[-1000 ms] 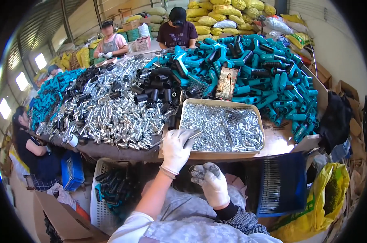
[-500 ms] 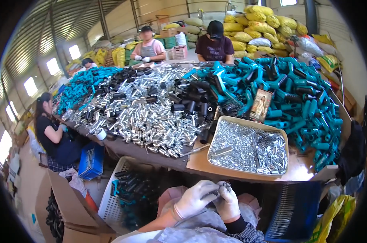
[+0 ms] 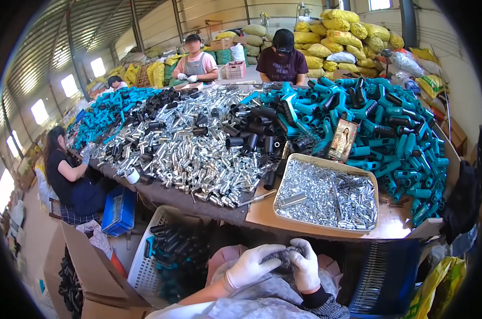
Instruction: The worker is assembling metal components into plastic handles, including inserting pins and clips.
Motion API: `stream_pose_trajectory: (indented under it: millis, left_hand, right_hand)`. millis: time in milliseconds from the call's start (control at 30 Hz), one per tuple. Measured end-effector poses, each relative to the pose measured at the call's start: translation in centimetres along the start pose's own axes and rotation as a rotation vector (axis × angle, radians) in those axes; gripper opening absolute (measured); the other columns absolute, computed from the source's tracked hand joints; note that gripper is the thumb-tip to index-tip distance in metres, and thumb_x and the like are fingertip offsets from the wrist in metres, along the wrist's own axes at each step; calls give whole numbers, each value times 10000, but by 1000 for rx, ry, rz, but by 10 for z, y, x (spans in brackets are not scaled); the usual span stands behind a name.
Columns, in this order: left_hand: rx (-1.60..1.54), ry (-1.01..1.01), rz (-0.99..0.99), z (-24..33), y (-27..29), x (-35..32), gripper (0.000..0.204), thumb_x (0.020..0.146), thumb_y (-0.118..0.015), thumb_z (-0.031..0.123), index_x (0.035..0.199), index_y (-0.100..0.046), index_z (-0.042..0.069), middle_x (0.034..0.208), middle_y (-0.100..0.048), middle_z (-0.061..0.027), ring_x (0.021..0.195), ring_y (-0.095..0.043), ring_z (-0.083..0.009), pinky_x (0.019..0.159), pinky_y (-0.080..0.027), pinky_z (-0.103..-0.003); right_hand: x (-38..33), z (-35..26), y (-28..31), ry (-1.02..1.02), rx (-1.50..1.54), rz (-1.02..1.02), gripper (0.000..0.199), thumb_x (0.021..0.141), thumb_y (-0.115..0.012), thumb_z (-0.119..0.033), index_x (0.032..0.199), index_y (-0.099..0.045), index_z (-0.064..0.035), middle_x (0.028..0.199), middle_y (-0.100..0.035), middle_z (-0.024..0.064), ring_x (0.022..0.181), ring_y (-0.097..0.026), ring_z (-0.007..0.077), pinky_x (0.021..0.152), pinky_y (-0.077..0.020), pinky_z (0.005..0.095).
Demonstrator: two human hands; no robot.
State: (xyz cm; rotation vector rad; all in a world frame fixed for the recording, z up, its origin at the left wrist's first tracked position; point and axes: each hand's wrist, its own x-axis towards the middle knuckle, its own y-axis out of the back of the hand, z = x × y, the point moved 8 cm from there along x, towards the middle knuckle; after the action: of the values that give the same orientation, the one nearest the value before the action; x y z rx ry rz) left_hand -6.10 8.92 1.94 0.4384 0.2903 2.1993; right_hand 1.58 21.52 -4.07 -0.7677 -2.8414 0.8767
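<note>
Both my hands wear white gloves and meet above my lap, below the table's front edge. My left hand (image 3: 254, 266) curls its fingers against a small dark part (image 3: 284, 260), whose exact kind is hidden by the fingers. Gripping the same part from the other side, my right hand (image 3: 306, 267) has its thumb and fingers bent round it. Just beyond them on the table stands a cream-rimmed tray (image 3: 326, 229) full of small shiny metal pieces. A phone (image 3: 343, 139) with a lit screen leans behind the tray on teal plastic handles (image 3: 406, 143).
Silvery metal sleeves (image 3: 198, 167) and black tubes (image 3: 259, 125) heap across the table. Left of my legs is a white crate (image 3: 145, 260) of black-and-teal handles; right, a blue crate (image 3: 392, 276) of thin metal rods. A cardboard box (image 3: 95, 266) stands lower left. Co-workers (image 3: 282, 61) sit around the table.
My right hand has turned and its fingers have lifted, showing more of the dark part. The phone screen's picture differs. The co-worker at left has raised a forearm toward the table.
</note>
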Motion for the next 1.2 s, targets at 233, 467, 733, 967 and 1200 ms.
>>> stream_pose_trajectory:
  millis: [233, 467, 733, 967, 1200]
  left_hand:
    - [-466, 349, -185, -38, -4, -8, 378, 984, -595, 89, 1351, -609, 1, 1013, -661, -10, 807, -557, -55, 732, -463, -209]
    - [-680, 409, -160, -44, -15, -11, 489, 1010, -564, 240, 1430, -533, -8, 892, -621, 8, 705, -493, -41, 619, -374, -185]
    - [-844, 460, -173, -39, -15, -16, 516, 990, -539, 211, 1435, -501, -47, 1041, -669, -53, 796, -574, -69, 679, -435, -182]
    - [-905, 421, -162, -63, -23, -13, 510, 983, -584, 182, 1430, -496, -50, 1227, -649, -96, 1025, -620, -123, 911, -495, -253]
    - [-764, 393, -135, -46, -28, -9, 461, 967, -620, 74, 1399, -518, -53, 1174, -661, -62, 974, -609, -108, 858, -509, -254]
  right_hand:
    - [-11, -3, 4, -141, -253, -189, 286, 885, -677, -31, 1160, -656, 42, 1036, -717, 82, 894, -656, 121, 801, -543, 265]
    - [-16, -15, 8, 141, -460, -50, 266, 790, -699, 45, 1055, -682, 50, 1027, -711, 102, 879, -663, 154, 832, -540, 287]
    - [-19, -34, 15, 282, -408, 80, 284, 769, -690, 113, 1043, -679, 41, 1047, -705, 90, 929, -652, 141, 850, -530, 277]
    - [-18, -17, 15, 140, -345, 26, 295, 803, -704, 88, 1093, -663, 52, 1041, -708, 87, 931, -658, 134, 865, -539, 279]
    - [-19, 3, 15, 83, -385, 37, 319, 814, -722, 74, 1126, -663, 46, 1045, -707, 81, 924, -664, 127, 838, -554, 275]
